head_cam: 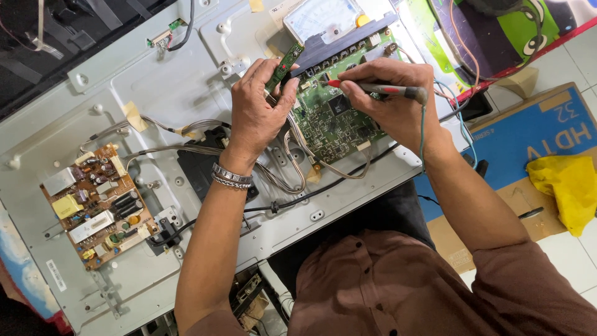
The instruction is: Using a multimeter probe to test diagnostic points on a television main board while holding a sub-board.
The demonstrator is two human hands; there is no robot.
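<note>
my left hand [258, 109] pinches a small green strip board [284, 65]; my right hand [388, 93] fingers grip a red probe [379, 89] on the green circuit board [333, 124].

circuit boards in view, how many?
3: the green main board under the right hand, a small green strip board held in the left hand, a brown power board at left. More may be hidden.

White tiled floor [581, 246] bears a flattened blue cardboard box [535, 140], brightly lit.

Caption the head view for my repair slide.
Left hand holds small green board; right hand touches red probe to main board.
</note>
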